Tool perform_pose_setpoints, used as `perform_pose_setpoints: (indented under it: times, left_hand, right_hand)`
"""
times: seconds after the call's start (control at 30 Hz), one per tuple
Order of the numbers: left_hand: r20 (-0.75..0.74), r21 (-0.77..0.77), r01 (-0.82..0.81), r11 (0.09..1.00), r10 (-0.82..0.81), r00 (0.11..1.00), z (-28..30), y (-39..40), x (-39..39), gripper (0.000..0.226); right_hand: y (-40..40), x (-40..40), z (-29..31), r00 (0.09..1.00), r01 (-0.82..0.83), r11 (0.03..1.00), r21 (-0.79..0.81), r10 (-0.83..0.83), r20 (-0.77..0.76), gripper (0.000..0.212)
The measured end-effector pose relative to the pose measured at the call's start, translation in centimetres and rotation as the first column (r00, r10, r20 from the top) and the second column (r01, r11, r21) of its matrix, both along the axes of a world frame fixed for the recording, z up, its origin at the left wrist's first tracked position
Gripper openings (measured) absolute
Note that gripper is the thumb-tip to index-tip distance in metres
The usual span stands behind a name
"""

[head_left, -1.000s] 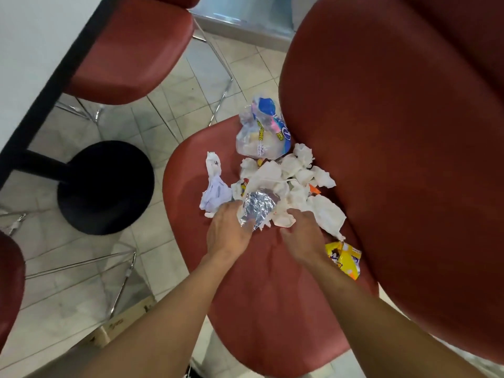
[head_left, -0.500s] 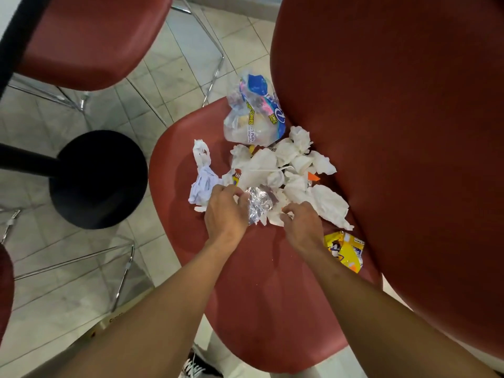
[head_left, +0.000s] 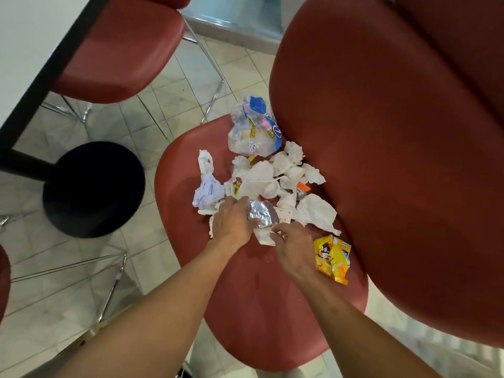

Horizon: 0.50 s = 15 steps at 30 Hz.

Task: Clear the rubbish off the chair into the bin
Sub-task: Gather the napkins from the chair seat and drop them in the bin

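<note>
A red chair seat (head_left: 253,309) carries a heap of rubbish: several crumpled white tissues (head_left: 316,212), a clear plastic bag with blue and pink print (head_left: 253,132), a crumpled lined paper (head_left: 207,190) and a yellow snack wrapper (head_left: 331,257). My left hand (head_left: 231,221) grips a crumpled silver foil wrapper (head_left: 261,214) at the heap's near edge. Just right of it, my right hand (head_left: 293,246) pinches a white tissue (head_left: 263,236) lying under the foil. No bin is in view.
The chair's red backrest (head_left: 395,159) rises at the right. Another red chair (head_left: 120,50) stands at the upper left beside a white table (head_left: 24,42) with a black round base (head_left: 92,189). A third red chair edge (head_left: 4,282) shows at far left. Tiled floor lies between.
Both hands have drawn slightly toward me with the foil wrapper and tissue gathered between them. The camera has shifted a little.
</note>
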<state>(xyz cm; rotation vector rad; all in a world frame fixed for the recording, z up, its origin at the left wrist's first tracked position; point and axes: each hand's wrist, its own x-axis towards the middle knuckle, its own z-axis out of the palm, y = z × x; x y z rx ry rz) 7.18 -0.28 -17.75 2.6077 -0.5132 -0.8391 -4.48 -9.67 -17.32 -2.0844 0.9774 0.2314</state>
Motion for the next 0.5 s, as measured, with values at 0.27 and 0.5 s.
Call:
perform_pose_setpoints:
  times: [0.27,0.5]
  left_hand:
    - [-0.051,-0.189,-0.28,0.941,0.276,0.96,4.3,2.4,-2.0,0.022]
    - [-0.059,-0.305,-0.414,0.858,0.417,0.907,9.6,8.2,-3.6,0.011]
  right_hand:
    - [1.3,-1.4,4.2,0.999,-0.029,0.999,-0.04,0.029,0.017,0.018]
    - [4.7,-1.5,8.6,0.998,-0.062,0.992,-0.107,0.06,-0.019,0.018]
